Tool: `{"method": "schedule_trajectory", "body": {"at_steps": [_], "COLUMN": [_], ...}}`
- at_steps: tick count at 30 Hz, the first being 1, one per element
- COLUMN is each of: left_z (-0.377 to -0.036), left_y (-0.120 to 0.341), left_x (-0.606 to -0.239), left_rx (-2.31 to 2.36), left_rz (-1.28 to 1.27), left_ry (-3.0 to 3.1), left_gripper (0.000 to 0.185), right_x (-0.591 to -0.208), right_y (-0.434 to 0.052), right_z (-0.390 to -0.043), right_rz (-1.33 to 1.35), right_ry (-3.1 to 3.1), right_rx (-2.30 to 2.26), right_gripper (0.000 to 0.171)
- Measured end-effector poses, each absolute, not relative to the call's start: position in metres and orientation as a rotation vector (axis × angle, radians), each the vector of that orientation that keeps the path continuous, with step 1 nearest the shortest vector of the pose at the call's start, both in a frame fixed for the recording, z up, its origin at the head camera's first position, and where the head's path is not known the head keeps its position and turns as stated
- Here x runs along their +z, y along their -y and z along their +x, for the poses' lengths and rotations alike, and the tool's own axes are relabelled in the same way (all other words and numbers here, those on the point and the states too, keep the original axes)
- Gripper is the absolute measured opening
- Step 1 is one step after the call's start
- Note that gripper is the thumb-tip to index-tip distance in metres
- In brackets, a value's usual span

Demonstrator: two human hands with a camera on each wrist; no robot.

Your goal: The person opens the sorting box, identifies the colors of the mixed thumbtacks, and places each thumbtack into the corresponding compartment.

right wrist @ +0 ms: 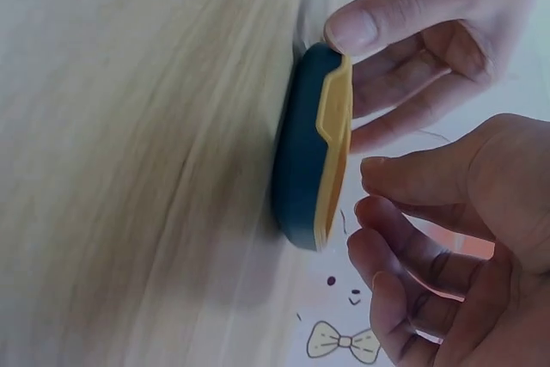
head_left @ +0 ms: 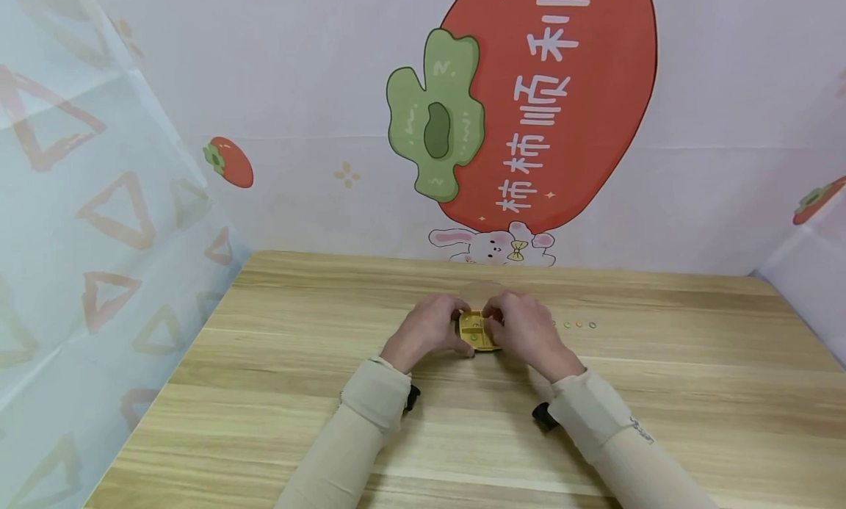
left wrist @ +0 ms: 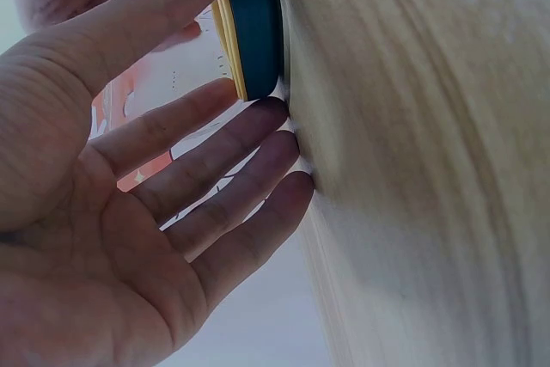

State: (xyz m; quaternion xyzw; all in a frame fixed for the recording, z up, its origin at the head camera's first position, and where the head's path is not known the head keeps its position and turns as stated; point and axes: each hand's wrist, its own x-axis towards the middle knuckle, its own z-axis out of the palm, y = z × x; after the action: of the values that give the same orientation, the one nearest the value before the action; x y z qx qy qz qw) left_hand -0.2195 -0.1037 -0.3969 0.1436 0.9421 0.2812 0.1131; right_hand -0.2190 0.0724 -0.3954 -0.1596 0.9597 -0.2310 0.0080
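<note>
Case: a small flat case (head_left: 477, 333), yellow inside with a dark blue underside, lies flat on the wooden tabletop (head_left: 277, 362) near its middle, between the two hands. The head view shows shallow yellow compartments facing up; what lies in them is too small to tell.

Left hand: the left hand (head_left: 426, 331) sits at the case's 9 o'clock. From the left wrist view its thumb (left wrist: 163, 6) presses on the case's upper edge (left wrist: 249, 23), while the other fingers (left wrist: 215, 169) lie nearly straight, their tips on the tabletop just beside the blue base. Its grip is apart, steadying and not clamped.

Right hand: the right hand (head_left: 525, 331) sits at the case's 3 o'clock. From the right wrist view its fingers (right wrist: 412, 178) are loosely curled and hover over the yellow face (right wrist: 331, 169); I cannot tell whether they touch it. They clamp nothing.

Key relation: both hands flank the case and are about equally near. The case lies toward 12 o'clock of the wrists, its longer side running roughly from 11 to 5 o'clock. The left thumb has the surer contact.

Beads: a short row of tiny coloured rings (head_left: 579, 324) lies on the tabletop at the case's 3 o'clock, just past the right hand.

Backdrop: a cloth printed with a large red persimmon (head_left: 548, 98) hangs at 12 o'clock.
</note>
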Motion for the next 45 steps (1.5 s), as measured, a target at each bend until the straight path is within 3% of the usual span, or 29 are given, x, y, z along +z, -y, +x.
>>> {"method": "schedule_trajectory", "body": {"at_steps": [17,45], "left_z": [-0.219,-0.218], "left_y": [0.103,0.103], "left_x": [-0.398,-0.396], "left_rx": [0.859,0.83], "left_rz": [0.393,0.383], "left_ry": [-2.761,-2.767], "left_gripper": [0.069,0.071], "right_x": [-0.395,-0.396], "right_y": [-0.117,-0.142], "right_z": [-0.215,-0.219], "right_rz": [-0.515,-0.476], "right_ry": [-3.062,-3.084], "right_rx": [-0.776,-0.799], "right_gripper": [0.008,0.007]}}
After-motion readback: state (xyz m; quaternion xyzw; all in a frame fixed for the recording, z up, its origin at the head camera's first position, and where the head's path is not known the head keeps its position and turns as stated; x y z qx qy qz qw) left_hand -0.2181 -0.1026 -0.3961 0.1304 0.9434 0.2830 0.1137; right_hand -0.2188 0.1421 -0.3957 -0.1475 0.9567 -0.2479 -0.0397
